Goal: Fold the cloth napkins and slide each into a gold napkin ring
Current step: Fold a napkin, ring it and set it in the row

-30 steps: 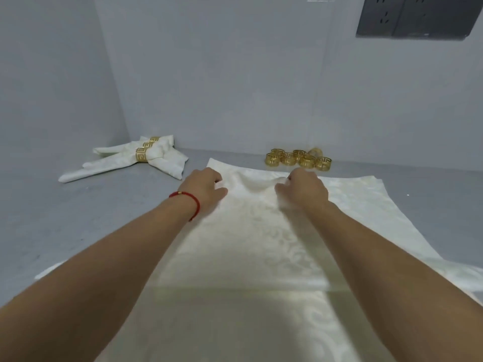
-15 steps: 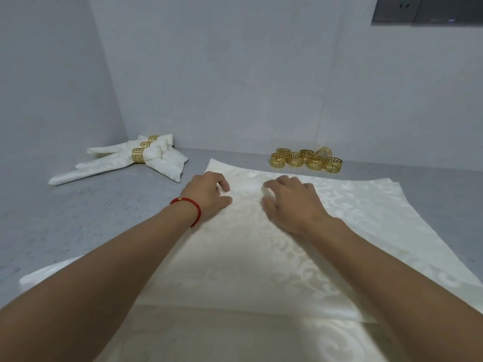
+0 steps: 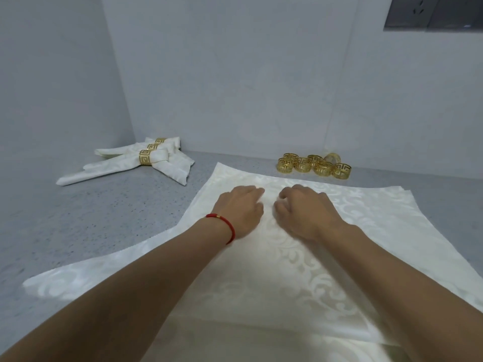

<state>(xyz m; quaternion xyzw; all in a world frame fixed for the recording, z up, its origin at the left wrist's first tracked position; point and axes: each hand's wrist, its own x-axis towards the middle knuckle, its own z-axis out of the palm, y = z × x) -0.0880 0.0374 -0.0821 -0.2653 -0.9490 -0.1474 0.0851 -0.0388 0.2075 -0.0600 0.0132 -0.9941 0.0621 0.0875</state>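
Observation:
A cream damask napkin (image 3: 366, 226) lies spread flat on top of a stack of like napkins on the grey counter. My left hand (image 3: 239, 209), with a red string bracelet at the wrist, and my right hand (image 3: 307, 212) sit side by side on the napkin's far middle. Both have curled fingers, with fingertips and thumbs pinching the cloth between them. Several loose gold napkin rings (image 3: 313, 165) stand in a cluster just beyond the napkin by the back wall. Folded napkins in gold rings (image 3: 146, 160) lie at the far left corner.
The grey speckled counter (image 3: 91, 226) shows bare to the left of the napkin stack. White walls close the back and the left side. A dark socket panel (image 3: 431, 14) hangs on the wall at the upper right.
My right hand has slid left and curled its fingers, so both hands now meet at the napkin's far middle. The left hand has barely shifted.

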